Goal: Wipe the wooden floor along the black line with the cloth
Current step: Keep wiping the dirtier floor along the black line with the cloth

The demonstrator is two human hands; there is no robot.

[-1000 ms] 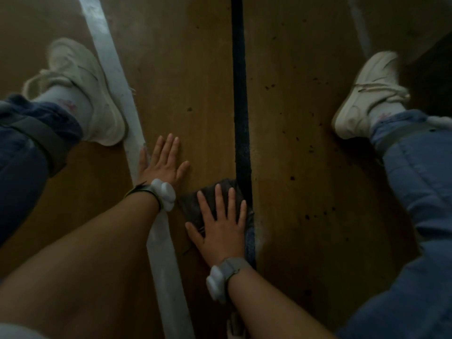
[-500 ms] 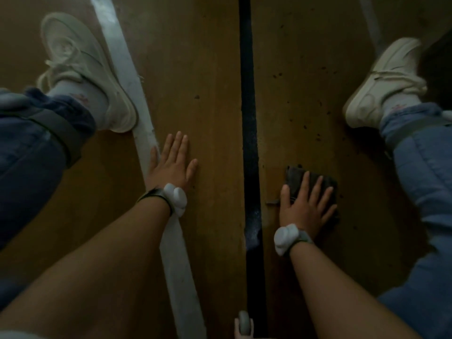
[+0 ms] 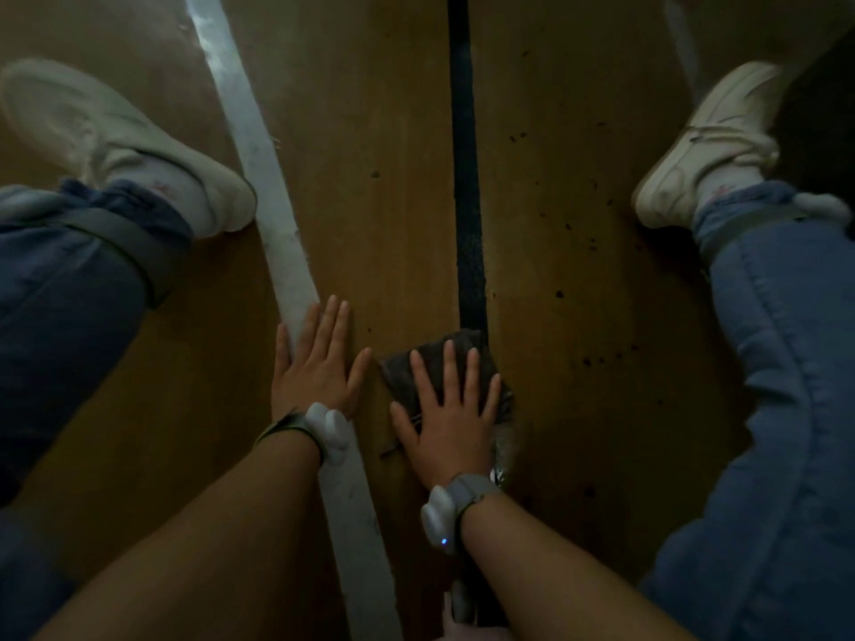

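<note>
R hand (image 3: 451,409) flat on cloth (image 3: 399,370), fingers spread and straight, palm pressing down. Cloth is dark and folded, lies on wooden floor (image 3: 370,108) w/ its far right corner over the black line (image 3: 465,178). L hand (image 3: 314,367) flat just beside, fingers straight, partly on white stripe (image 3: 259,145), holds nothing, prob. a brace.

To do well: centre cloth on line, even palm pressure, push fwd in short overlapping passes. Dark specks (image 3: 560,294) right of line likely need extra strokes.
</note>
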